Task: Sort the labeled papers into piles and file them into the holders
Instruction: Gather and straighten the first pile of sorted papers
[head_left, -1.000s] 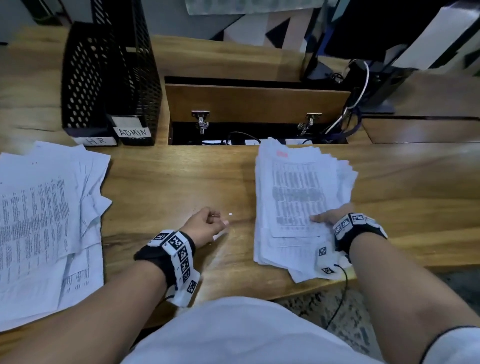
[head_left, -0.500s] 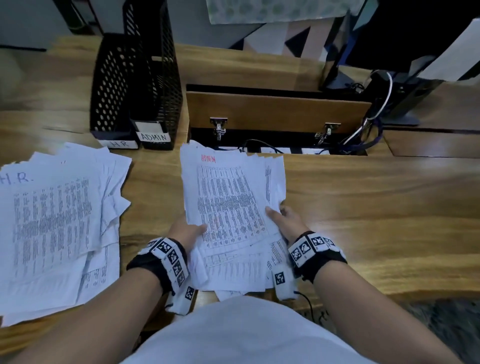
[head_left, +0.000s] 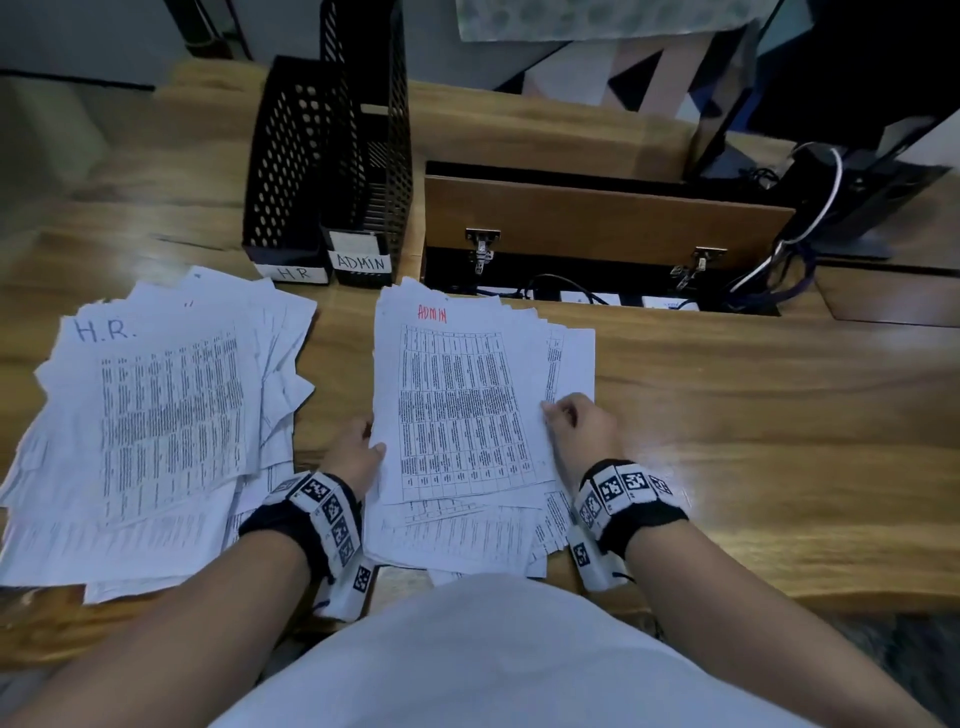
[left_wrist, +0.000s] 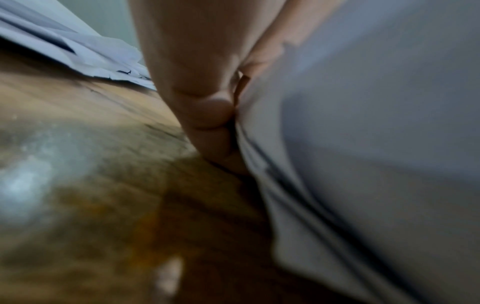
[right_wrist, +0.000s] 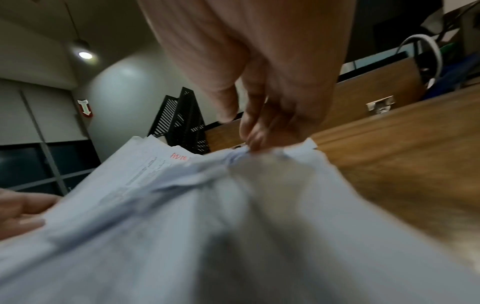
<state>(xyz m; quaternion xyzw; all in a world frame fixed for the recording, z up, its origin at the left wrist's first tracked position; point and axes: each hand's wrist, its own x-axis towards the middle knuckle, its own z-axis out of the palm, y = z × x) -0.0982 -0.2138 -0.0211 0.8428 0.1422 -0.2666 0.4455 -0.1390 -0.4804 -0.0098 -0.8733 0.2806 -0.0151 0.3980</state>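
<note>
Lower centre of the head view: the left hand (head_left: 358, 452) grips the left edge of the ADMIN pile (head_left: 462, 415), thumb on top, fingers tucked under. The right hand (head_left: 582, 423) pinches the right edge between curled fingertips (right_wrist: 253, 139). The sheets are fanned and uneven. In my judgement, the pile should be squared by tapping its edges on the desk (head_left: 753, 415) before lifting, with both hands gripping evenly. Left of frame lies the H.R. pile (head_left: 156, 415). Upper centre stands the ADMIN holder (head_left: 369, 171), beside the H.R. holder (head_left: 285, 166).

Bare desk (head_left: 779, 415) right, HR pile (head_left: 156, 415) left, holders (head_left: 332, 171) probably blocking behind
</note>
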